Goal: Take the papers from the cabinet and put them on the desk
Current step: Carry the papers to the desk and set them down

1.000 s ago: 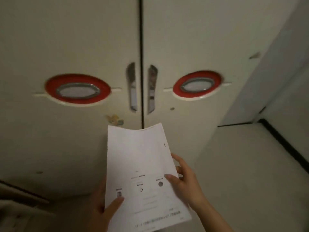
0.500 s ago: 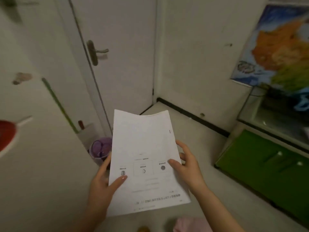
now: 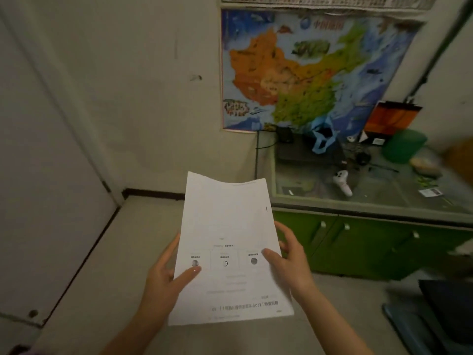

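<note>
I hold a sheaf of white printed papers [image 3: 227, 226] in front of me, text upside down to my view. My left hand [image 3: 165, 275] grips the left edge with the thumb on top. My right hand [image 3: 289, 262] grips the right edge, thumb on the sheet and fingers behind. The desk [image 3: 371, 201] with a glass top and green doors stands to the right, beyond the papers. The cabinet is out of view.
On the desk lie a white controller [image 3: 342, 181], a blue bag [image 3: 323, 135], a green bowl [image 3: 404, 146], a dark flat device and small clutter. A coloured map [image 3: 302, 70] hangs on the wall above. A door [image 3: 38, 175] is at left, a dark chair [image 3: 445, 311] at lower right.
My view has swung right, away from the cabinet doors, past the room door, to the map and desk. Both hands keep the papers in the same grip.
</note>
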### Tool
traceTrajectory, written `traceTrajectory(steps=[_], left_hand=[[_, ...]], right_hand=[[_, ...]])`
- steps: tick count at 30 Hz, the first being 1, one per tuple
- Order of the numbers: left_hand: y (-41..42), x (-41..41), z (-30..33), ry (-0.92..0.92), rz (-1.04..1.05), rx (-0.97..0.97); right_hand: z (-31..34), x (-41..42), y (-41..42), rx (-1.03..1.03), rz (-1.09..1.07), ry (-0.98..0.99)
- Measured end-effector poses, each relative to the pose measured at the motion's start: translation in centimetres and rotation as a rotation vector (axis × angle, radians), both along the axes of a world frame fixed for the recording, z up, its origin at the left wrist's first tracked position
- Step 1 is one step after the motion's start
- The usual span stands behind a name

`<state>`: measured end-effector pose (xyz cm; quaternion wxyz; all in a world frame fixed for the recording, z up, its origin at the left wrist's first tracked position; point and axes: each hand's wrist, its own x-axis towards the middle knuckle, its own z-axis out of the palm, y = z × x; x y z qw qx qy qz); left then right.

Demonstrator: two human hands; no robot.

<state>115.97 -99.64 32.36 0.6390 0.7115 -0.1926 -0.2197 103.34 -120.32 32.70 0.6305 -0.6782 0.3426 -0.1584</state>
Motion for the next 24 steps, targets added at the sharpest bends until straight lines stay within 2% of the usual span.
traceTrajectory(steps=[6,13,19,24], left_hand=[[-13.7,6.5,-1.5,-0.004,-0.16,0.05],[-29.6,11.8,-3.6,0.031,-0.198,0.122],[-38.2,16.1,-6.6,0.126,-0.223,0.259],[-42.5,18.9,-10.3,0.109,-0.286,0.392]], right_hand=[[-1.5,3.6,-11.5,0.047,-0.148,0.052],[-5.0,8.9,-26.9,0.054,-0.187,0.178],[-8.6,13.3,-35.0,0.068,-0.197,0.291],[-11.8,15.6,-38.4,0.087,-0.212,0.373]])
